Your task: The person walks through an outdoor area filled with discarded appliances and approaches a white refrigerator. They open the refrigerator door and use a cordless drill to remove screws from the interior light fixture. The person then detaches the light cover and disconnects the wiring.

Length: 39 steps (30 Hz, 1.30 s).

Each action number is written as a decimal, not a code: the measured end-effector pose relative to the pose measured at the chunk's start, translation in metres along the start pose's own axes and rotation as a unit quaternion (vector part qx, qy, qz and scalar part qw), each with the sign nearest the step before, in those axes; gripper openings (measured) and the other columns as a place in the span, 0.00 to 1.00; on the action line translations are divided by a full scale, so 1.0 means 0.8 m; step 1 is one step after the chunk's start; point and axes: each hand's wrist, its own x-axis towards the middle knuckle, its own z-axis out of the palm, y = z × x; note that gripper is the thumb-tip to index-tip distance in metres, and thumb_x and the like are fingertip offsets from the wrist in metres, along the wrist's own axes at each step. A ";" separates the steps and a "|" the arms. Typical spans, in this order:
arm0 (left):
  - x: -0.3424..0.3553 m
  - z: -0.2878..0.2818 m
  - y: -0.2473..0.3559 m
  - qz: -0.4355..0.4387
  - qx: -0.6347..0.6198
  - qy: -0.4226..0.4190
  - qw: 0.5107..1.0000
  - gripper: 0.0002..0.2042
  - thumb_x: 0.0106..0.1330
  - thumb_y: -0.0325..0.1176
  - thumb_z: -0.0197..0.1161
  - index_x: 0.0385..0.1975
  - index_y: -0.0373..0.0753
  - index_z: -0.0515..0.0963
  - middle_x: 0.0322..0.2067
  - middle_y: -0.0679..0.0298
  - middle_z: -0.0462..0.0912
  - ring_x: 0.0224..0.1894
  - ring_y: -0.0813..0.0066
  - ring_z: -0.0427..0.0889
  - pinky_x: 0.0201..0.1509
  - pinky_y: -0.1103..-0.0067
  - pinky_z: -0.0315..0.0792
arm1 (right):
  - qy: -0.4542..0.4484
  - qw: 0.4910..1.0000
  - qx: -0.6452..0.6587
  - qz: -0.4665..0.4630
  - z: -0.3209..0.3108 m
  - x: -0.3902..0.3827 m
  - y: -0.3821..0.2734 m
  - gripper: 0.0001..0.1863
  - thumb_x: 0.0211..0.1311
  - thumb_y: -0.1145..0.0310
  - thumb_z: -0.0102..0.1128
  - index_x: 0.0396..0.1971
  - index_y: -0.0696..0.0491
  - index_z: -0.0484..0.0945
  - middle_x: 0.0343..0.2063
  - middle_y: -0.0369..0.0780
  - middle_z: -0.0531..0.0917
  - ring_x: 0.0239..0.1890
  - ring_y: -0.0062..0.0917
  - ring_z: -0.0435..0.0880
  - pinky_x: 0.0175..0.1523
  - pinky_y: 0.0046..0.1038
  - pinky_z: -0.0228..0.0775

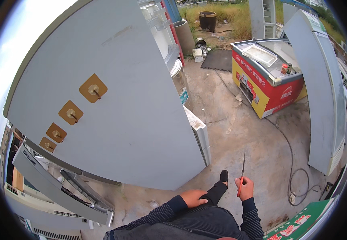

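Outdoor yard, overcast daylight, no hard shadows. Ground: stained bare concrete (pixel 237 136). Large pale grey refrigerator (pixel 133 120) lies tilted, far side of the left hand, with four tan adhesive hooks (pixel 93 89) on its panel. Red-and-yellow chest freezer (pixel 267 76) well beyond the right hand. Tall grey cabinet (pixel 321 100) further right. Black cable (pixel 291 176) coiled just right of it. Dry grass (pixel 229 16) at the far edge.

left hand (pixel 192 198) flat on thigh, right hand (pixel 246 187) raised, fist closed
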 end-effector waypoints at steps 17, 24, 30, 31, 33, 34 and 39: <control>0.303 -0.224 0.095 0.014 -0.023 0.139 0.990 0.27 0.73 0.48 0.60 0.65 0.37 0.72 0.54 0.48 0.81 0.58 0.47 0.78 0.61 0.61 0.72 | -0.155 0.979 -0.110 0.072 -0.045 0.357 -0.070 0.11 0.66 0.70 0.66 0.26 0.61 0.81 0.18 0.37 0.82 0.17 0.17 0.78 0.22 0.23 0.69; 0.283 -0.287 0.090 -0.080 -0.100 0.296 0.947 0.28 0.75 0.48 0.58 0.67 0.37 0.71 0.60 0.47 0.79 0.60 0.45 0.77 0.65 0.63 0.71 | -0.325 0.912 -0.215 -0.125 0.056 0.486 -0.113 0.09 0.63 0.71 0.69 0.26 0.60 0.81 0.19 0.39 0.82 0.18 0.19 0.79 0.23 0.24 0.70; 0.300 -0.328 0.111 -0.117 -0.217 0.371 0.895 0.25 0.77 0.45 0.57 0.67 0.38 0.71 0.57 0.50 0.81 0.58 0.51 0.80 0.62 0.66 0.72 | -0.485 0.861 -0.124 -0.084 0.173 0.569 -0.247 0.06 0.65 0.74 0.65 0.32 0.61 0.81 0.21 0.34 0.81 0.23 0.14 0.77 0.27 0.23 0.68; 0.306 -0.339 0.112 -0.112 -0.254 0.425 0.862 0.23 0.77 0.42 0.58 0.66 0.38 0.73 0.55 0.51 0.83 0.56 0.54 0.81 0.60 0.68 0.73 | -0.506 0.848 -0.120 -0.100 0.200 0.581 -0.277 0.08 0.65 0.73 0.65 0.29 0.61 0.80 0.19 0.35 0.81 0.22 0.14 0.76 0.26 0.23 0.67; 0.317 -0.370 0.115 -0.088 -0.312 0.530 0.783 0.20 0.77 0.37 0.59 0.64 0.37 0.76 0.50 0.53 0.85 0.52 0.59 0.84 0.57 0.71 0.75 | -0.552 0.805 -0.123 -0.179 0.243 0.621 -0.319 0.08 0.64 0.73 0.66 0.28 0.61 0.79 0.19 0.33 0.78 0.24 0.12 0.73 0.26 0.24 0.65; 0.319 -0.390 0.117 -0.091 -0.295 0.584 0.750 0.18 0.76 0.35 0.60 0.62 0.37 0.77 0.49 0.54 0.86 0.51 0.61 0.84 0.56 0.71 0.76 | -0.576 0.786 -0.122 -0.187 0.268 0.644 -0.337 0.08 0.63 0.73 0.67 0.28 0.61 0.78 0.19 0.32 0.77 0.25 0.12 0.72 0.29 0.23 0.63; 0.301 -0.509 0.143 -0.085 -0.173 0.797 0.573 0.14 0.75 0.28 0.61 0.57 0.33 0.80 0.45 0.57 0.88 0.47 0.69 0.86 0.55 0.74 0.77 | -0.636 0.665 -0.122 -0.372 0.386 0.652 -0.525 0.12 0.63 0.68 0.69 0.28 0.62 0.79 0.18 0.33 0.74 0.24 0.13 0.68 0.29 0.23 0.62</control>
